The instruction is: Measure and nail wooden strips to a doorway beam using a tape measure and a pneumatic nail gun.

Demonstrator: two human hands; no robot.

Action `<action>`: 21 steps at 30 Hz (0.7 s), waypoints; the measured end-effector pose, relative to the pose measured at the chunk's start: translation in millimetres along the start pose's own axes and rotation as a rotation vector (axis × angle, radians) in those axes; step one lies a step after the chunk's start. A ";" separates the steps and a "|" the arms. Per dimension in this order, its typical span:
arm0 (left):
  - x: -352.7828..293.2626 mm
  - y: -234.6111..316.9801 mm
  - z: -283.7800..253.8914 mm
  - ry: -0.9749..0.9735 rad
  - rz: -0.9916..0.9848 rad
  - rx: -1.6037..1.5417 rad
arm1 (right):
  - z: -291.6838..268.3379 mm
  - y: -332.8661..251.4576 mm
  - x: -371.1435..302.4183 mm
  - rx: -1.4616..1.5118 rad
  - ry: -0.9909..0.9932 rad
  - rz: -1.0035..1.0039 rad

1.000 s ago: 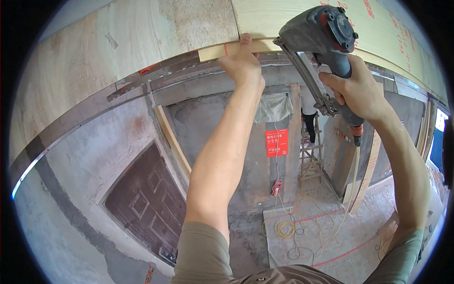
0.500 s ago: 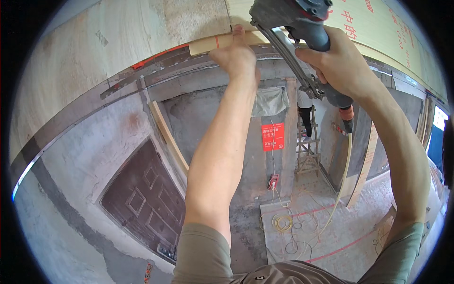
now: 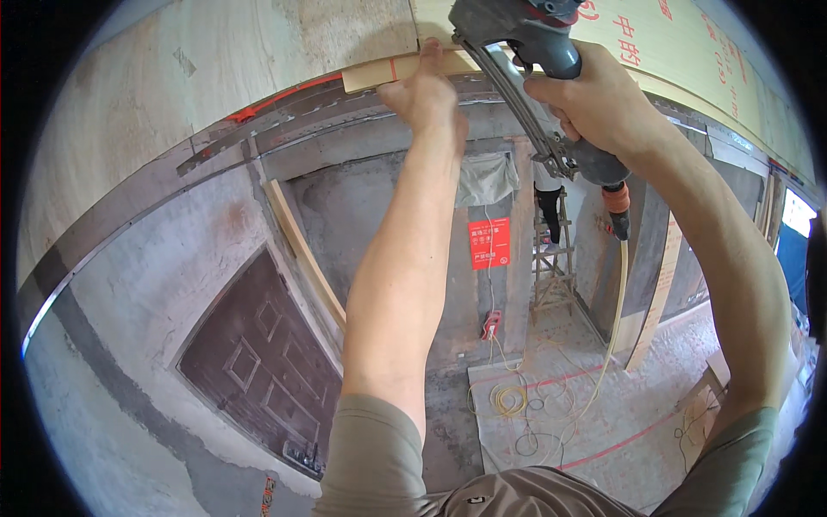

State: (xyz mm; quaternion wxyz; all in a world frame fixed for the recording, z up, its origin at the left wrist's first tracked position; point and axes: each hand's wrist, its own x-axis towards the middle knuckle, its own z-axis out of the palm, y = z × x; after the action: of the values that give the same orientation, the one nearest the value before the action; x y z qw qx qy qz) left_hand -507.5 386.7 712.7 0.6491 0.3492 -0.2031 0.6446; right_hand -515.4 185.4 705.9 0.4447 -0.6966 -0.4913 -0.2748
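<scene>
My right hand is wrapped round the handle of a black air nail gun, raised overhead. The gun's nose is cut off by the upper edge of the picture. From the orange fitting at its handle hangs a pale air hose. With my left arm stretched up, my left hand holds a narrow wooden strip against the edge of the overhead boards. One finger points up across the strip, while the others are partly hidden. A plywood board and a yellowish printed board meet above that hand.
A dark panelled door stands at lower left, beside a leaning timber. Further off, a person stands on a wooden ladder. Coiled hoses and cables lie on the floor sheeting below. A red sign hangs ahead.
The nail gun and my right hand have shifted slightly left and up in the picture. My left hand stays at the strip, and the whole view has moved a little.
</scene>
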 end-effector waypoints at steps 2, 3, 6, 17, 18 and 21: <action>1.6 0.7 0.8 0.002 -0.002 0.001 | 3.0 -3.3 -2.4 0.012 0.021 -0.017; 2.8 1.4 0.0 0.006 0.003 0.007 | 4.7 -5.2 -4.0 0.030 0.040 -0.039; 5.3 1.6 0.5 0.032 0.006 0.062 | 2.3 -6.9 -1.5 0.045 0.009 -0.011; -30.7 36.9 -40.5 -0.352 0.210 0.713 | -13.1 97.4 -135.6 0.307 0.193 0.194; -26.4 46.1 -48.8 -0.524 0.597 1.030 | -6.1 115.5 -155.5 0.327 0.143 0.176; 15.0 90.2 -31.4 -0.665 1.364 1.458 | 22.0 145.6 -206.5 0.467 0.159 0.417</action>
State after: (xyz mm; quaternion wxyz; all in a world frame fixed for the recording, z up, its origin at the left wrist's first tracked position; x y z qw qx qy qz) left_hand -600.3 412.9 719.5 -0.3071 0.6261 -0.0877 0.7113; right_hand -456.8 96.4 475.7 0.6762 -0.6377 -0.3517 -0.1113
